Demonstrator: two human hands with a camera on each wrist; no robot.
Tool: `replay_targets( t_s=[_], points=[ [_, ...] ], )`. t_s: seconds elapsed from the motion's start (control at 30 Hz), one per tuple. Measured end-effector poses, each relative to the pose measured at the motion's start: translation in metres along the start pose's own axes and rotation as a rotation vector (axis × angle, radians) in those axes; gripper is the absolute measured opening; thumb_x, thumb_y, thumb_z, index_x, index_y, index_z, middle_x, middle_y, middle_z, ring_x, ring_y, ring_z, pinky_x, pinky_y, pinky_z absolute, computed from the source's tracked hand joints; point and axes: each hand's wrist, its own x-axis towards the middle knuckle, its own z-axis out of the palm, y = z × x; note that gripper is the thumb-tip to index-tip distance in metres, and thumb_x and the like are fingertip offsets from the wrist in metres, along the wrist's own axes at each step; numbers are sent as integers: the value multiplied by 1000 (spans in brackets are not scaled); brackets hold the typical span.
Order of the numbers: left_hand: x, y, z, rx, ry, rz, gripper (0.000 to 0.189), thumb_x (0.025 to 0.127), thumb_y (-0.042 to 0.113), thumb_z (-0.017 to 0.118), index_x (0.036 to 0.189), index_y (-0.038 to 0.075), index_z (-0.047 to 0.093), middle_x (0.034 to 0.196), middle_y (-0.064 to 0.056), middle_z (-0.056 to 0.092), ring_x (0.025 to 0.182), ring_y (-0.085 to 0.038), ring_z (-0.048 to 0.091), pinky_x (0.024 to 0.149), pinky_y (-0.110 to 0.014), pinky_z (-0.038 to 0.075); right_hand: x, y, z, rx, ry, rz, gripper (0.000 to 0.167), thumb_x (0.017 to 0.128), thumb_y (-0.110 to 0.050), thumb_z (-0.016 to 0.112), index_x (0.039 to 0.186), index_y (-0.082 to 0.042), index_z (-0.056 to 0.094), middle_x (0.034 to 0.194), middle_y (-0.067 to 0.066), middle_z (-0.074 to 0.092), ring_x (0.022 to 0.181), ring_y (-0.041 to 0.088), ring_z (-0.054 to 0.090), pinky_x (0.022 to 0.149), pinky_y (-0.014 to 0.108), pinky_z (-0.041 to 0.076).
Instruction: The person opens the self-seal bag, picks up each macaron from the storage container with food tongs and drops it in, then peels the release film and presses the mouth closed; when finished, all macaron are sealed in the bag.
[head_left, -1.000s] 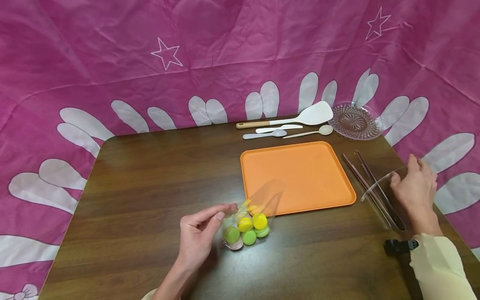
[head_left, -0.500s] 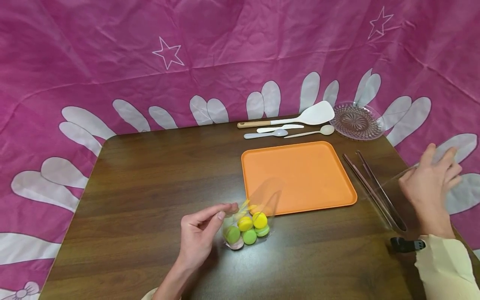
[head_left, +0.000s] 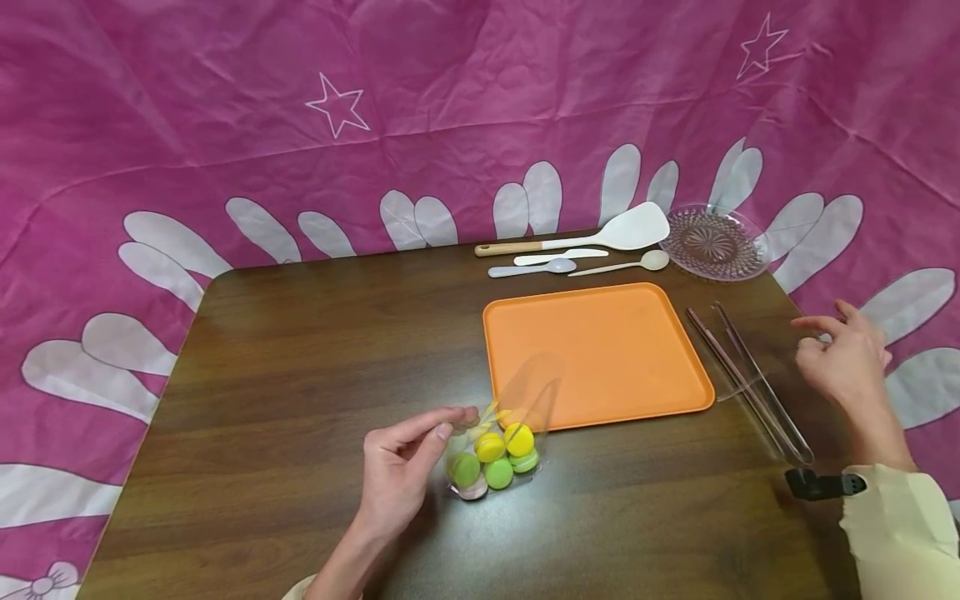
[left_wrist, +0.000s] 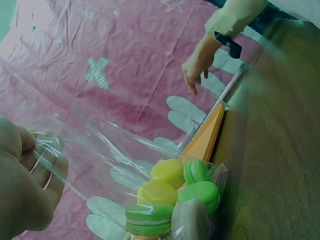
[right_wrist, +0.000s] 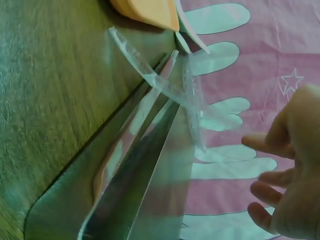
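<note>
My left hand (head_left: 397,467) pinches the edge of a clear plastic bag (head_left: 480,442) between thumb and fingers. Several yellow, green and pale macarons (left_wrist: 155,192) sit at the bag's bottom, seen through the film. The bag is at the orange tray's (head_left: 600,350) front edge and partly overlaps it. My right hand (head_left: 851,362) is raised at the table's right side, its fingers apart. Beside it, metal tongs (head_left: 750,383) lie on the table. A clear, thin strip (right_wrist: 152,80) crosses the tongs in the right wrist view; whether it touches my right fingers I cannot tell.
Behind the tray lie a white spatula (head_left: 633,227) with a wooden handle, a white knife (head_left: 562,257), a pale blue spoon (head_left: 534,267) and a beige spoon (head_left: 652,261). A clear patterned plate (head_left: 716,242) is at the back right corner. Pink cloth (head_left: 450,75) hangs behind the table.
My right hand moved right with the clear strip trailing, then came slightly back; the strip now appears across the tongs. My left hand and the bag have stayed nearly still.
</note>
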Motion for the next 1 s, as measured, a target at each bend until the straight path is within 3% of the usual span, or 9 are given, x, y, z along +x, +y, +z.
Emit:
replay_targets(
  t_s=[0.2,0.33,0.43,0.5,0.57,0.63,0.67,0.8,1.0],
  points=[
    [0,1,0,16,4,-19,21,95,-15,55,109,-11,71,102,-19,74,98,-27,72,91,-36,54,4,-1,-6,-9,-63,20,52,101,-25,39,130,17,50,154,42,11,130,74,9,96,82,7],
    [-1,1,1,15,5,-19,21,95,-15,55,109,-11,71,102,-19,73,98,-27,72,91,-35,54,5,-8,-8,-16,17,36,51,101,-28,46,123,17,54,150,41,26,133,68,22,105,73,11],
    [0,0,1,11,3,-13,21,94,-15,55,108,-12,70,102,-19,73,98,-26,72,90,-35,54,6,-13,-7,-24,168,26,44,99,-24,51,105,18,65,133,34,54,126,54,46,108,63,21],
    [0,-1,1,8,1,-10,21,95,-15,55,108,-12,70,102,-19,73,98,-26,72,91,-35,54,8,-14,-6,-33,255,1,39,97,-19,53,97,17,68,121,30,64,113,24,63,105,60,26],
    [1,-1,1,7,-1,-9,21,95,-15,55,108,-12,70,102,-19,74,98,-26,72,91,-35,54,10,-14,-6,-39,305,-38,34,96,-14,54,96,16,70,115,28,66,97,-1,58,101,57,30],
    [1,-1,1,3,-4,-6,21,95,-15,54,109,-12,70,102,-19,74,98,-26,72,91,-35,54,10,-14,-7,-42,290,-94,28,95,-8,53,96,15,69,114,29,65,95,-2,54,100,50,33],
    [1,-1,1,2,-4,-5,21,95,-15,54,109,-12,70,102,-18,74,98,-26,72,91,-35,54,10,-13,-7,-48,263,-122,26,95,-5,52,98,15,69,116,29,64,96,-2,54,101,44,34],
    [0,-1,1,-7,-5,1,21,95,-15,54,108,-13,70,102,-18,74,98,-26,72,92,-35,53,10,-11,-10,-59,139,-215,32,88,6,41,108,12,66,123,32,58,117,49,51,100,49,37],
    [0,-1,1,-8,-8,3,21,95,-15,54,108,-12,70,102,-17,74,98,-26,72,92,-35,53,13,-11,-18,-47,151,-274,51,74,9,33,114,8,65,136,32,49,125,53,44,88,69,30]
  ],
)
